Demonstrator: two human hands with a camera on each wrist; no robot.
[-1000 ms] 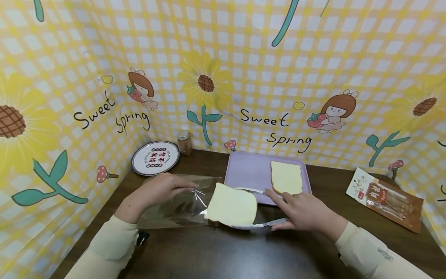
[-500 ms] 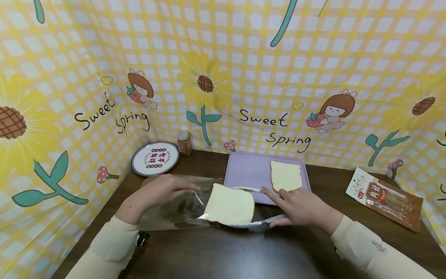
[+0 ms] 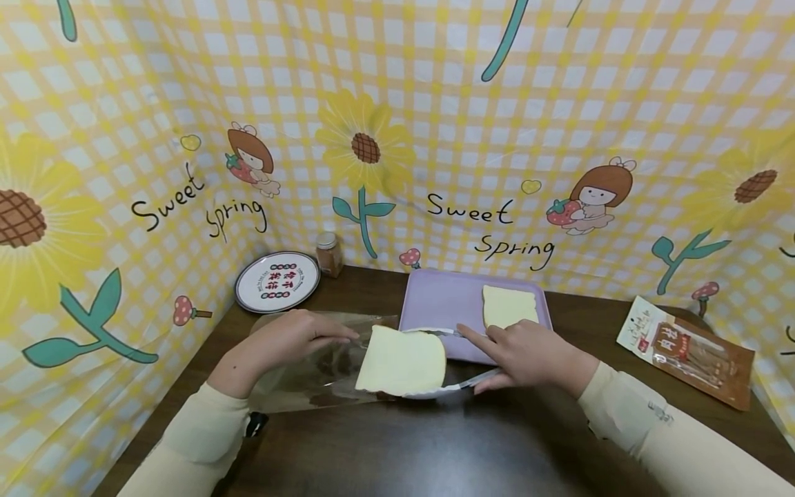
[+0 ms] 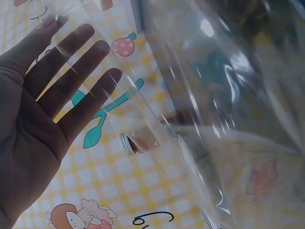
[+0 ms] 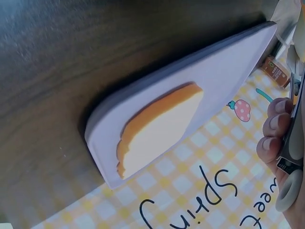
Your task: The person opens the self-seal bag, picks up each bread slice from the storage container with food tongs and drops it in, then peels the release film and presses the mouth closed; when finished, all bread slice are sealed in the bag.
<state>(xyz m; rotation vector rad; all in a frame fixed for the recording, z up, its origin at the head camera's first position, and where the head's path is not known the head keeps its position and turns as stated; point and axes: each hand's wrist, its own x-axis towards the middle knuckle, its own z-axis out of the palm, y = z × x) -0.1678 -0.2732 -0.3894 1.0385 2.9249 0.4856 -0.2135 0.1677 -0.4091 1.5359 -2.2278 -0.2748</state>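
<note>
My left hand [image 3: 301, 335] pinches the rim of a clear plastic bag [image 3: 286, 393] between thumb and forefinger. In the left wrist view the other fingers [image 4: 71, 69] are spread straight beside the film. My right hand [image 3: 528, 355] holds tongs [image 3: 477, 379] with white tips, which grip a bread slice [image 3: 400, 362] by its far and near edges. The slice is level with the bag's mouth, its left edge overlapping the film; how far inside it lies, I cannot tell. Another bread slice [image 3: 509, 305] lies on the purple tray [image 3: 435, 297] behind my right hand.
A white plate [image 3: 251, 279] with red lettering stands at the back left, next to a small spice jar [image 3: 329, 255]. To the right lies a brown food packet [image 3: 689, 355]. A checked cloth [image 3: 435, 166] rises behind the dark table [image 3: 428, 449].
My right hand has moved left and slightly away from me, carrying the bread slice in the tongs further over the bag's mouth. The left hand stays nearly where it was.
</note>
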